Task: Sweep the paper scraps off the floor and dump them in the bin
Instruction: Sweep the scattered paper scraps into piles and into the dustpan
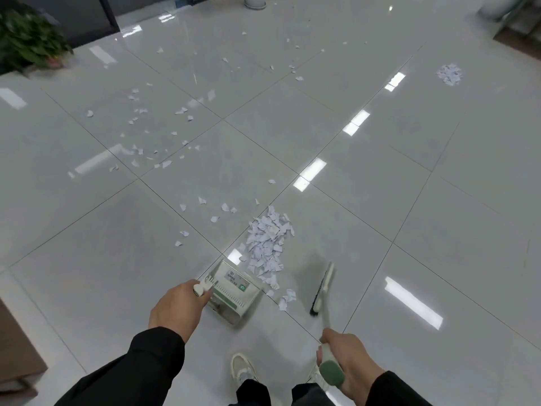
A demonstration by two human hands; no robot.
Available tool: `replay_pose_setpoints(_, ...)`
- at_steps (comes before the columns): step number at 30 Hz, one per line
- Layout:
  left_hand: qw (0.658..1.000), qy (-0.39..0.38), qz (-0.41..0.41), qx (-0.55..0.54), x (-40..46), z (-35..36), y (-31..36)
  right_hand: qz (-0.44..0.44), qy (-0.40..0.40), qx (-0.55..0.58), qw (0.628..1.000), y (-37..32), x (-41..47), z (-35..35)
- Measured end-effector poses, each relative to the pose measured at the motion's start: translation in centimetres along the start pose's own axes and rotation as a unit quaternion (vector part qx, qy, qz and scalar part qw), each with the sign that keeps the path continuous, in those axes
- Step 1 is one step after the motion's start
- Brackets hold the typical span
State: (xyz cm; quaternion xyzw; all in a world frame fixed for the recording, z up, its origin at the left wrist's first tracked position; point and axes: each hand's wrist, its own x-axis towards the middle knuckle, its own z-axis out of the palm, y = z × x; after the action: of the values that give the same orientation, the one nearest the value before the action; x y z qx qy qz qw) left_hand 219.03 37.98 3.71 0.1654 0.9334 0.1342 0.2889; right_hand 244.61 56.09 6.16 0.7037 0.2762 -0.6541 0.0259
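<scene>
My left hand (175,309) grips the white handle of a white-and-green dustpan (234,291) that stands on the glossy tile floor just in front of me. My right hand (348,358) holds the green-tipped handle of a broom (322,291), whose dark bristle head sits to the right of the pan. A dense pile of white paper scraps (268,244) lies right in front of the pan's mouth, between pan and broom. Loose scraps (152,136) are strewn over the tiles to the far left. Another small heap (449,74) lies at the far right.
A potted green plant (29,39) stands at the far left by a dark cabinet (87,16). A brown box (14,347) sits at the left edge. A white round base (255,2) is at the far centre. My shoes (241,367) are below the pan.
</scene>
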Motion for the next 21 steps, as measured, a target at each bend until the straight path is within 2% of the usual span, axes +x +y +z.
replay_pose_setpoints(5, 1.0, 0.01, -0.004, -0.01, 0.3, -0.5, -1.1, 0.038, -0.047, 0.042, 0.997, 0.2, 0.4, 3.8)
replay_pose_setpoints(13, 1.0, 0.011, -0.016, -0.013, 0.5, -1.4, -4.1, 0.034, -0.11, 0.014, 0.993, -2.9, 1.2, 10.8)
replay_pose_setpoints(21, 0.999, 0.013, -0.032, -0.021, 0.6, -1.7, -5.3, 0.018, -0.121, 0.061, 0.991, -6.9, 1.0, 9.9)
